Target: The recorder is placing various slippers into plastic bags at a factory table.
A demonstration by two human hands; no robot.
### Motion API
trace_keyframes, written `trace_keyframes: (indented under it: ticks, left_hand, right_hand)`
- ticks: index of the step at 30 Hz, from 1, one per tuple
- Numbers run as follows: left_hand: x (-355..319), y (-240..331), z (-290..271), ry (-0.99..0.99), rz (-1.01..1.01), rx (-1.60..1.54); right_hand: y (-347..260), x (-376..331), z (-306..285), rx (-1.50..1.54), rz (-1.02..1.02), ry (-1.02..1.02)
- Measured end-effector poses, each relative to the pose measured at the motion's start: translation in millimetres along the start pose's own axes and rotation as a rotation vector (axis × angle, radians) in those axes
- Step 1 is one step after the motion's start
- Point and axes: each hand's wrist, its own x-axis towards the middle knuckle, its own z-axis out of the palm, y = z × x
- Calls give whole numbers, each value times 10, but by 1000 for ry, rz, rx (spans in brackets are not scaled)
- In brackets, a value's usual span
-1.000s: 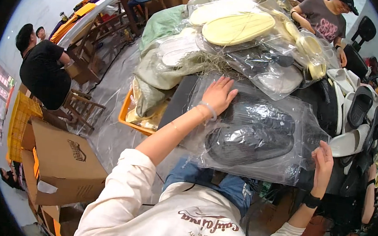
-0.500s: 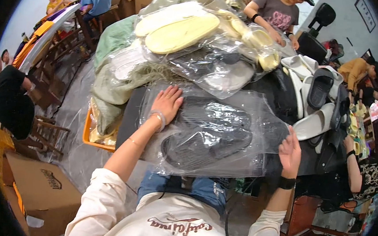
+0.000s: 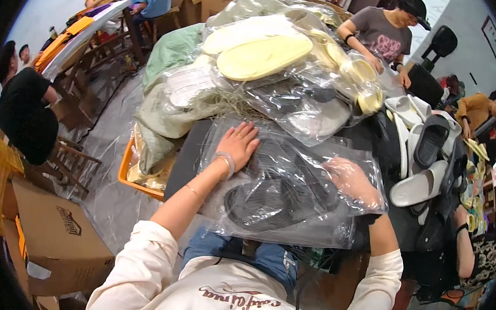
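A pair of black ribbed slippers (image 3: 261, 203) lies inside a clear plastic bag (image 3: 317, 237) on the dark work surface in front of me. My left hand (image 3: 239, 147) rests flat on the bag's left side, fingers stretched out, beside the slippers. My right hand (image 3: 354, 181) is inside the bag's right end, under the clear film, up against the slippers' right ends. Its fingers look curled together; glare on the plastic hides what they grip, if anything.
A heap of bagged pale-yellow and grey slippers (image 3: 264, 57) rises behind the bag. Loose white, grey and black slippers (image 3: 420, 183) are piled to the right. An orange crate (image 3: 124, 168) stands at left, a cardboard box (image 3: 61, 239) nearer me. Several people work around.
My right hand has gone from the bag's right edge into the bag, up to the slippers. The left hand stays on the bag. The whole view has shifted slightly.
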Motion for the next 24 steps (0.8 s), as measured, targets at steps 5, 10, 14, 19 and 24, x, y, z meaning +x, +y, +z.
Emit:
trace_keyframes:
  ticks: [5,10,14,19,24]
  left_hand:
    - [-39,-57,-13,5,-32,-1]
    - [-68,-16,-64,22,-28,-5]
    - [-53,-36,-53,28,-31,-45]
    - [-38,-11,5,-42,-9,39]
    - [-105,41,-103,-93,-22,179]
  right_hand:
    - [-163,274,418,204,99,-205]
    - [-453,554,540,-81,85,-340]
    - [-360,476,760,104,51,8]
    - [-101,248,684,13,84,-238]
    - [-206,30,453,26,257,-236]
